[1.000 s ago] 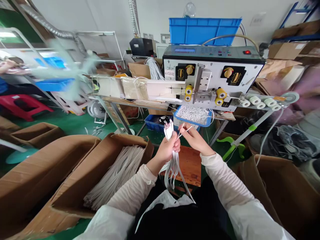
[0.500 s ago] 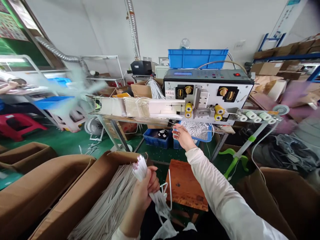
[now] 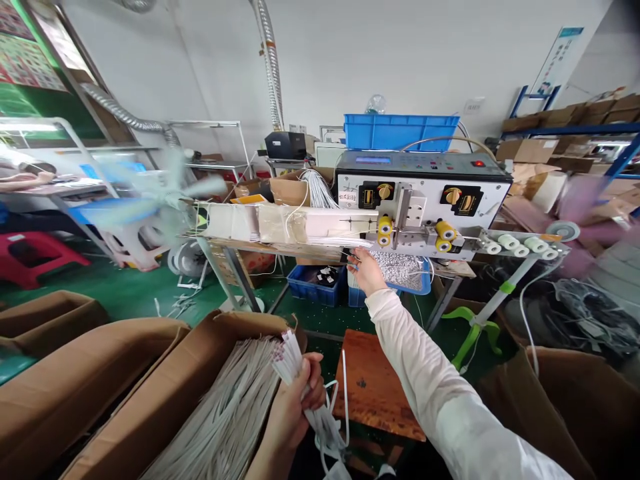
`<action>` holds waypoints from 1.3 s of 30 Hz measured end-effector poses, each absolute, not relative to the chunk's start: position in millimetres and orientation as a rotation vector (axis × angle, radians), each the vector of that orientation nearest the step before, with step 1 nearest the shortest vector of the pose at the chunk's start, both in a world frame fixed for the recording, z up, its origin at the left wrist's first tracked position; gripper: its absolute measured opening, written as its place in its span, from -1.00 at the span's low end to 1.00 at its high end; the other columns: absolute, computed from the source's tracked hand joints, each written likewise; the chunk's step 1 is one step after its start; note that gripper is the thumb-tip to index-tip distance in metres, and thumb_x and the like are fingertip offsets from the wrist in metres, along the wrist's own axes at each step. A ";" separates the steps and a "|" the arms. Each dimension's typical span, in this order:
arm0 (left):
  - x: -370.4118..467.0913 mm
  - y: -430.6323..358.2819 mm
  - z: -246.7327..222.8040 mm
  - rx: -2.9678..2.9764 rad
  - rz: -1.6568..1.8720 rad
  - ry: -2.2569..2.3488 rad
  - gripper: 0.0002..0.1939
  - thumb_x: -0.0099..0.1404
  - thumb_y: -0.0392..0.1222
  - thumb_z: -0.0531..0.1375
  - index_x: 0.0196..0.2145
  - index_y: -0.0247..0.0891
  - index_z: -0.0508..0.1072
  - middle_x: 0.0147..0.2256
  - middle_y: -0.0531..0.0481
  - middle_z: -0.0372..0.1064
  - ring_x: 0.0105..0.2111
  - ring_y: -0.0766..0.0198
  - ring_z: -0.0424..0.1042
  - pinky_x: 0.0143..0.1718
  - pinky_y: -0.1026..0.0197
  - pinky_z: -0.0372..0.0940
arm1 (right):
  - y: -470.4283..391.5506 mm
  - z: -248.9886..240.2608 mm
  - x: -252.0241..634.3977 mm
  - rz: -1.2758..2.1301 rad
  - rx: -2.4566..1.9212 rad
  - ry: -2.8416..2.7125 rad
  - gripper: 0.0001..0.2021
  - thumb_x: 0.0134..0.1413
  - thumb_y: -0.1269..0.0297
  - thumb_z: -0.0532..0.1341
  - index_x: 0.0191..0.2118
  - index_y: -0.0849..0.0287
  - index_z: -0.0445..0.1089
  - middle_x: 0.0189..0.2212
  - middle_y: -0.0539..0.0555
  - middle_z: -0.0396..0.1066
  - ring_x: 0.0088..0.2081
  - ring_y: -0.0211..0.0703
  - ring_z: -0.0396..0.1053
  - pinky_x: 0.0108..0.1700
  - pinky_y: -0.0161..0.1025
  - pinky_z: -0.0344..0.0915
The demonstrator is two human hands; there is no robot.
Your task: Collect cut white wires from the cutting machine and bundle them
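the left hand point(image 3: 300, 393) grips a bunch of white wires point(image 3: 287, 353). the right hand point(image 3: 364, 270), fingers loose, touches cut wires point(image 3: 345, 241) by the machine point(image 3: 425, 200).

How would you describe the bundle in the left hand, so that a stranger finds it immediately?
Start at the open cardboard box of white cables at bottom left. At its right edge, the left hand grips a cable bundle. Unlike the boxed cables, it is lifted, ends fanned upward.
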State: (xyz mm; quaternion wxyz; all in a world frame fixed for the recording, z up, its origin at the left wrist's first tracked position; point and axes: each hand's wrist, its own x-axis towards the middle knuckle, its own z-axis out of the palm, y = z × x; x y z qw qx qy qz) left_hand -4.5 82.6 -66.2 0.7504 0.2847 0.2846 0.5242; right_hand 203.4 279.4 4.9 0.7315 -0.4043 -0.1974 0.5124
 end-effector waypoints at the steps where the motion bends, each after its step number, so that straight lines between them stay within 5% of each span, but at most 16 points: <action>1: -5.1 82.4 -66.4 0.619 1.139 0.618 -0.67 0.21 0.03 0.37 -0.22 -0.28 0.52 -0.54 0.18 0.07 -0.67 0.59 -0.18 -0.66 0.41 -0.09 | 282.6 5.5 202.7 1.121 -0.891 -0.423 -0.85 0.00 0.26 0.26 -0.27 0.07 0.31 -0.25 -0.04 0.45 -0.32 -0.27 0.41 -0.42 -0.37 0.30; 11: -7.0 80.1 -66.4 0.585 1.149 0.609 -0.81 0.28 -0.08 0.31 -0.30 -0.27 0.52 -0.55 0.15 0.01 -0.65 0.55 -0.22 -0.63 0.35 -0.16 | 310.0 14.6 198.2 0.989 -0.918 -0.321 -0.87 0.07 0.25 0.21 -0.24 0.04 0.26 -0.27 -0.08 0.43 -0.24 -0.26 0.39 -0.35 -0.37 0.26; 20: -7.8 80.7 -66.9 0.616 1.148 0.594 -0.68 0.24 0.03 0.35 -0.31 -0.29 0.44 -0.57 0.20 0.03 -0.67 0.58 -0.18 -0.65 0.41 -0.09 | 321.6 27.9 195.2 0.877 -0.944 -0.378 -0.79 0.10 0.11 0.23 -0.19 0.06 0.32 -0.19 -0.04 0.44 -0.19 -0.24 0.37 -0.31 -0.34 0.27; 28: -9.8 88.1 -56.5 0.668 1.164 0.605 -0.65 0.19 0.05 0.39 -0.31 -0.29 0.44 -0.57 0.20 0.12 -0.68 0.57 -0.09 -0.64 0.39 -0.05 | 253.4 23.0 185.0 0.501 -0.885 -0.908 -0.75 0.24 0.08 0.15 -0.16 0.08 0.47 -0.01 0.09 0.45 0.15 -0.12 0.30 0.12 -0.20 0.28; 31: -11.9 95.4 -45.5 0.687 1.185 0.607 -0.63 0.14 0.06 0.41 -0.34 -0.29 0.46 -0.57 0.17 0.18 -0.70 0.56 -0.05 -0.64 0.39 -0.05 | 186.7 22.7 190.8 0.518 -0.838 -1.442 -0.70 0.34 0.04 0.09 -0.09 0.05 0.50 -0.06 0.12 0.49 -0.04 -0.08 0.44 0.03 -0.15 0.36; 35: -5.4 106.9 -35.2 0.744 1.162 0.596 -0.58 0.10 0.08 0.43 -0.35 -0.33 0.46 -0.49 0.08 0.34 -0.69 0.55 0.06 -0.65 0.39 -0.02 | 119.4 41.8 205.5 0.975 -0.739 -2.200 -0.61 0.39 0.02 0.04 -0.16 0.12 0.54 -0.29 0.09 0.54 -0.34 -0.17 0.46 -0.19 -0.24 0.41; 39: 17.6 114.1 -38.9 0.791 1.054 0.587 -0.52 0.09 0.16 0.41 -0.41 -0.35 0.43 -0.59 0.04 0.33 -0.65 0.41 0.22 -0.63 0.34 0.07 | 103.4 54.2 207.7 1.318 -0.675 -2.258 -0.58 0.39 -0.01 0.00 -0.17 0.16 0.50 -0.31 0.09 0.55 -0.36 -0.19 0.49 -0.33 -0.30 0.45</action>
